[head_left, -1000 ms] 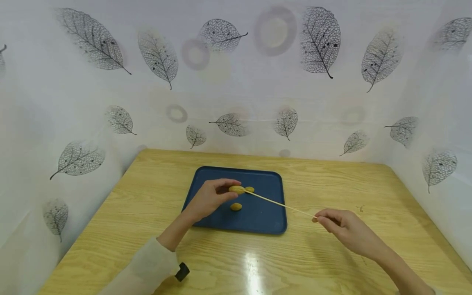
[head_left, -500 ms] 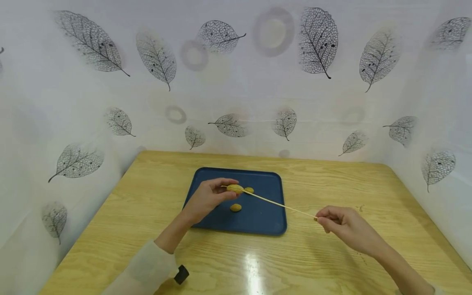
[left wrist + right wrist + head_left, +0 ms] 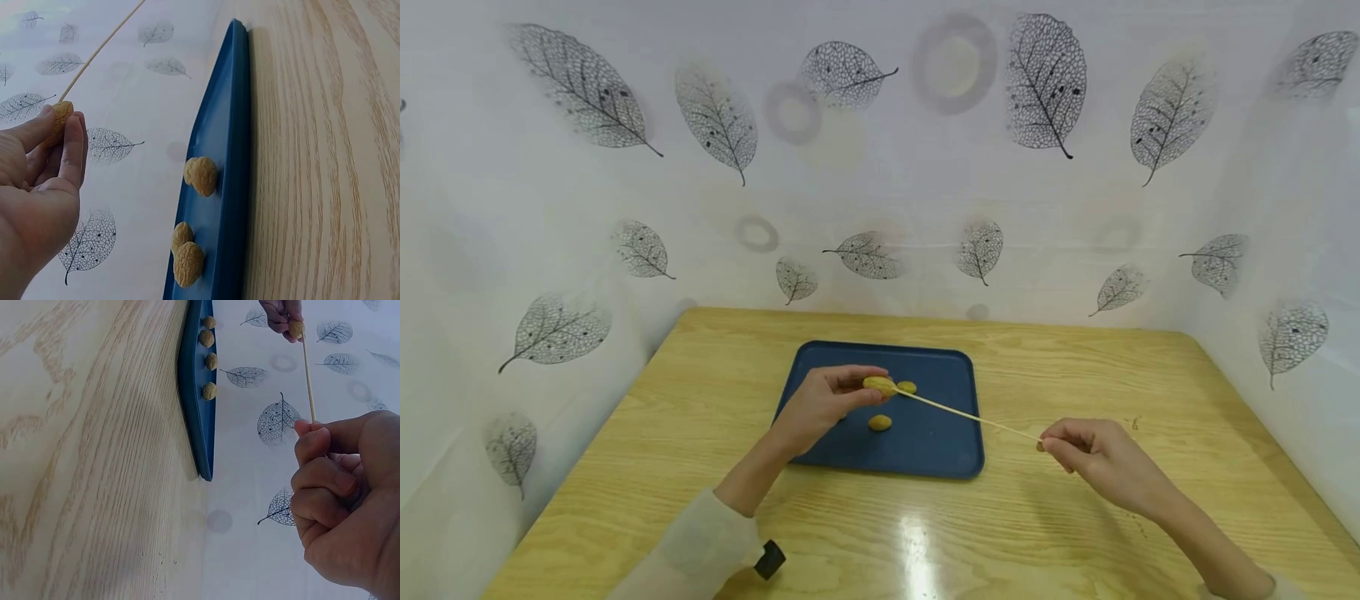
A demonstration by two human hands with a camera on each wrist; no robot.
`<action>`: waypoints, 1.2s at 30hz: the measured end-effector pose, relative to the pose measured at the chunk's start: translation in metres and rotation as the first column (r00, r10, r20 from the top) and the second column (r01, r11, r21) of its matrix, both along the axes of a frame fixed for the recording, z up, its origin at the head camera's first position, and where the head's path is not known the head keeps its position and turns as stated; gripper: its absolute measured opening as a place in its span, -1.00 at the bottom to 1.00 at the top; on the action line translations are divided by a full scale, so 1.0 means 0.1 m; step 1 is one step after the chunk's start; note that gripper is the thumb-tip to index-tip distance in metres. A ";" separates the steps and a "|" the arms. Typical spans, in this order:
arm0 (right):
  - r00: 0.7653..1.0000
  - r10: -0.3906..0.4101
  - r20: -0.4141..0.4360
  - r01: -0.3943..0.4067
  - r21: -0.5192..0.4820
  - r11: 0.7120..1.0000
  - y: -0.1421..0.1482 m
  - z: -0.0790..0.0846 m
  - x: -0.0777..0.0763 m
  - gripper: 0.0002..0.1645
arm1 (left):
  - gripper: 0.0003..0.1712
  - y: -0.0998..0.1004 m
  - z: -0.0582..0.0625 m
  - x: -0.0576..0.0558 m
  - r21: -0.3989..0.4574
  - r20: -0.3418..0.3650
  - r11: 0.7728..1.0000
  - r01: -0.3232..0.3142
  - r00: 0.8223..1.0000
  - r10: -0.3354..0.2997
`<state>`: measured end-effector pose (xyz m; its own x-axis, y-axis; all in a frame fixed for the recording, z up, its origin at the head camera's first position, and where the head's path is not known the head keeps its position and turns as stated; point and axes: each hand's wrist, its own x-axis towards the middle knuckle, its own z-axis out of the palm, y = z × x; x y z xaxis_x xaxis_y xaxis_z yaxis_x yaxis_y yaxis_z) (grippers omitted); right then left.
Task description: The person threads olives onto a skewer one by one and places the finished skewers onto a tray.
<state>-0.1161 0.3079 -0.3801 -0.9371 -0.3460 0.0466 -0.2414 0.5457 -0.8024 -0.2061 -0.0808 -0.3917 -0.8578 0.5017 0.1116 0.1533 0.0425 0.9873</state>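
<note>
I'm watching the left hand (image 3: 820, 410) holding a walnut (image 3: 878, 386) above the tray (image 3: 936, 442), its fingers curled round the shell. Past the tray's right edge, the right hand (image 3: 1101, 464) is pinching a thin stick (image 3: 955, 410) by its end; the stick's long axis is slanting back over the tray, meeting the walnut's right side. Since the earlier frames, both hands are staying nearly in place.

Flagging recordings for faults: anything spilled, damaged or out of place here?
Only small dark marks on the table, right of the tray, stand out: damage or grain, I cannot tell. The stick looks unbroken.
</note>
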 end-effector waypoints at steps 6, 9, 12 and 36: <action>0.999 0.033 0.002 -0.033 -0.011 0.999 -0.01 -0.01 -0.02 -0.78 | -0.55 0.02 0.00 0.00 0.038 0.019 0.998 0.040 0.999 -0.041; 0.999 0.035 0.005 -0.035 -0.014 0.999 -0.01 -0.01 -0.02 -0.79 | -0.53 0.02 0.00 0.00 0.038 0.024 0.998 0.049 0.998 -0.050; 0.999 0.033 -0.001 -0.033 -0.016 0.999 -0.02 -0.02 -0.02 -0.79 | -0.52 0.01 0.00 0.00 0.033 0.024 0.998 0.060 0.998 -0.061; 0.996 0.085 -0.024 -0.087 -0.052 0.995 -0.14 -0.02 -0.01 -0.78 | -0.58 -0.03 0.06 0.01 -0.012 0.015 0.994 0.111 0.994 -0.111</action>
<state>-0.1169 0.2937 -0.3820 -0.9025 -0.4218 0.0870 -0.3032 0.4788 -0.8239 -0.2054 -0.0839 -0.3859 -0.7980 0.5954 0.0929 0.1439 0.0386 0.9888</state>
